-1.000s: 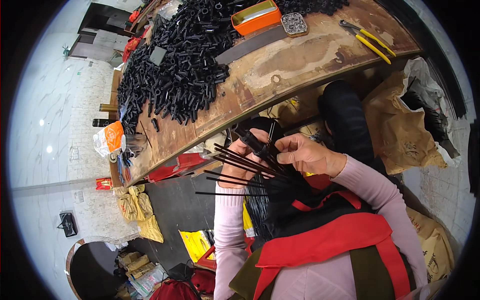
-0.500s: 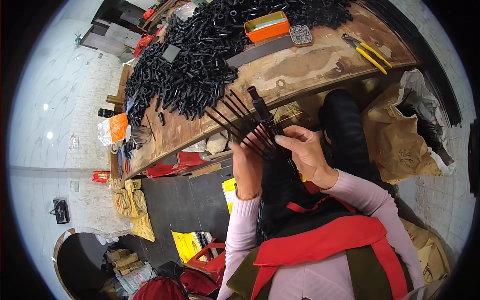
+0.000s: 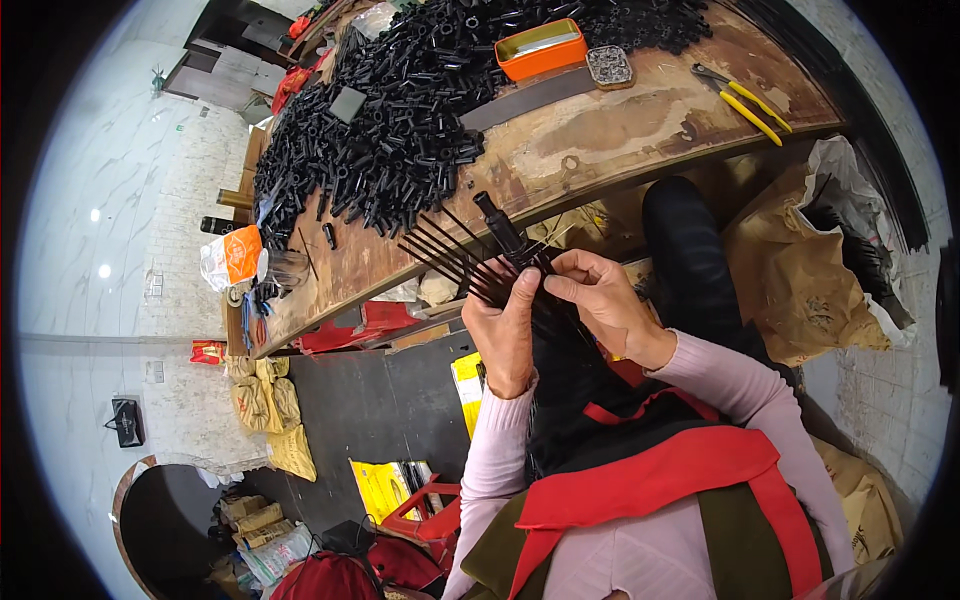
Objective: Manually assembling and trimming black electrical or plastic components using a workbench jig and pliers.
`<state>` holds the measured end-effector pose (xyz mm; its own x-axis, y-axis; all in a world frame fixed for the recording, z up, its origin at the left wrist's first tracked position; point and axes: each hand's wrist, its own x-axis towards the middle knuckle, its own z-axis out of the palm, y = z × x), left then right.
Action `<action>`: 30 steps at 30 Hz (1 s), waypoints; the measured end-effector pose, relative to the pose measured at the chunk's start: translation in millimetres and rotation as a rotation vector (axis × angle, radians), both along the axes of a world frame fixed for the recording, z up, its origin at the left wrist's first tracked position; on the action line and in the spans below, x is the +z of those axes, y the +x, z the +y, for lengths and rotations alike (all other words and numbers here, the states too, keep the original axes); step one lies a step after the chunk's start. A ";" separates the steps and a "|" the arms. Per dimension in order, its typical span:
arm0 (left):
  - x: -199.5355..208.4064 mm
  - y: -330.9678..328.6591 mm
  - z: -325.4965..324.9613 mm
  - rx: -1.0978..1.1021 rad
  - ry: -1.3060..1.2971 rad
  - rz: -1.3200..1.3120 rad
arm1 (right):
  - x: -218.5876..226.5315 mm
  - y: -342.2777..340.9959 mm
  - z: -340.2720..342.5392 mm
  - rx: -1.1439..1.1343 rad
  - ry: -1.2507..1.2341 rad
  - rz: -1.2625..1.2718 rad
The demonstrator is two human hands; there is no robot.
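Over my lap, close to the bench edge, I hold a black umbrella frame [image 3: 505,232], seemingly a tubular piece with thin ribs fanned out around it. My left hand [image 3: 505,335] is closed round the ribs [image 3: 440,255] below the tube, its thumb pressed up against the base. From the other side, my right hand [image 3: 607,305] pinches at that same base with thumb and fingers. The exact part between the right fingertips is too small to make out. Lower down, the ribs merge with my dark clothing.
Small black tubular parts [image 3: 375,140] lie heaped on the wooden bench [image 3: 590,135]. An orange box [image 3: 541,52], a clear small-parts tray [image 3: 609,68] and yellow-handled pliers [image 3: 745,105] are on it too. A brown sack [image 3: 800,280] with black rods stands at the right.
The frame has tilted and shifted slightly left and down. My left hand's thumb has come up against the tube's base, and my right hand stays close beside it.
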<state>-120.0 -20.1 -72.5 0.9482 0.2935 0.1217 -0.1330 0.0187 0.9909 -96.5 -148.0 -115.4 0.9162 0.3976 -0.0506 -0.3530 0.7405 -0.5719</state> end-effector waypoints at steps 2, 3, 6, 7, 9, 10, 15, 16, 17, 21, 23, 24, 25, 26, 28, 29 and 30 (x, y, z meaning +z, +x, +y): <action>-0.3 3.8 -0.7 -0.004 0.012 0.009 | -5.1 5.7 -1.5 0.026 0.027 0.029; 1.0 5.0 -1.7 -0.029 -0.003 0.009 | -7.7 8.6 -1.8 0.053 0.052 0.054; -0.4 10.3 1.3 -0.058 -0.034 0.027 | -11.0 16.7 -0.6 0.086 0.073 0.073; -1.3 11.9 3.0 -0.063 -0.050 0.041 | -14.3 19.5 0.7 0.090 0.073 0.076; -0.7 13.7 5.5 -0.067 -0.030 0.068 | -20.8 23.6 3.6 0.114 0.101 0.138; 2.2 16.5 3.4 -0.079 -0.011 0.095 | -21.5 22.8 4.1 0.114 0.100 0.142; 17.2 14.5 -16.5 0.009 0.084 0.147 | -13.2 7.4 9.1 -0.044 0.020 0.080; 16.7 15.2 -17.0 0.054 0.116 0.177 | -9.4 7.3 9.1 -0.043 0.023 0.081; 12.0 15.8 -14.4 0.062 0.064 0.152 | -4.6 7.5 8.4 -0.052 0.050 0.080; 14.2 16.4 -10.4 -0.011 -0.013 0.129 | -21.4 4.8 6.3 -0.061 0.130 -0.012; 13.2 16.0 -9.9 -0.032 -0.075 0.134 | -22.9 6.4 5.5 -0.049 0.129 0.029; 13.7 15.5 -9.5 -0.030 -0.072 0.135 | -23.0 7.4 5.8 -0.039 0.126 0.068; 14.1 15.3 -9.0 -0.044 -0.061 0.124 | -22.0 8.2 6.2 -0.037 0.128 0.069; 14.6 14.8 -8.4 -0.057 -0.050 0.112 | -20.0 8.8 6.5 -0.021 0.118 0.087; 15.8 12.2 -8.1 -0.051 -0.019 0.123 | -17.3 8.5 6.6 -0.007 0.108 0.106; 16.3 11.2 -9.0 -0.047 0.009 0.135 | -16.5 8.4 6.2 -0.016 0.116 0.122; 17.0 10.4 -11.8 -0.050 0.009 0.135 | -16.5 8.3 5.6 -0.025 0.123 0.139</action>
<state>-109.6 -31.9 -55.5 0.9696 0.2446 -0.0059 0.0028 0.0130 0.9999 -88.1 -142.4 -131.9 0.9134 0.3858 -0.1295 -0.4028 0.8116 -0.4232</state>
